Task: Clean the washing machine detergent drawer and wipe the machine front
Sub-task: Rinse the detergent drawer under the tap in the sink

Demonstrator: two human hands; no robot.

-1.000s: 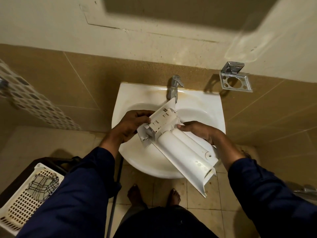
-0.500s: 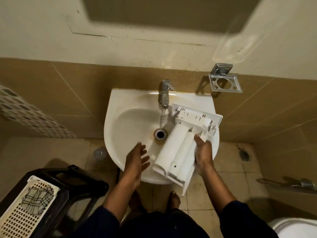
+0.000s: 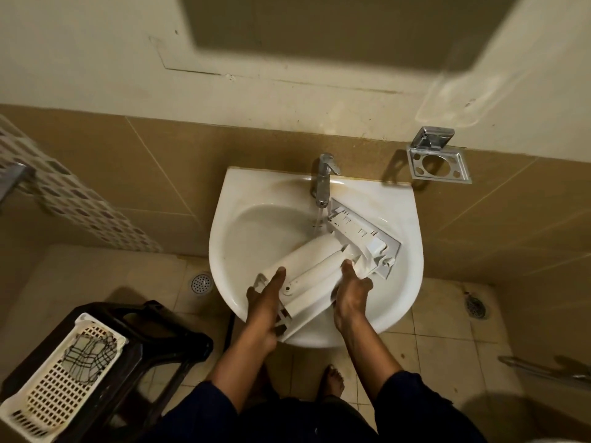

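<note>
Head view: the detergent drawer (image 3: 315, 266) lies slantwise across the bowl of the sink (image 3: 407, 251), underside up. Its front panel is at the far right, close beside the tap (image 3: 324, 177). Half a second ago only the right hand (image 3: 351, 290) held it, while the left hand (image 3: 263, 298) hovered loose and empty over the basin. Now the left hand has come back onto the near-left end, one digit laid along the top and the rest seemingly wrapped round the edge. The right hand stays clasped round the drawer's right side, just short of the front panel. The drawer has also swung left and lower, so its rounded body sits nearer the running water (image 3: 319, 219), which falls just left of the panel.

My reading is that rinsing is getting under way with a steadier two-handed hold. The scrubbing and the wiping of the machine front are still to come. A pale slotted basket (image 3: 64, 372) sits on a dark stool (image 3: 166, 340) at the near left.
</note>
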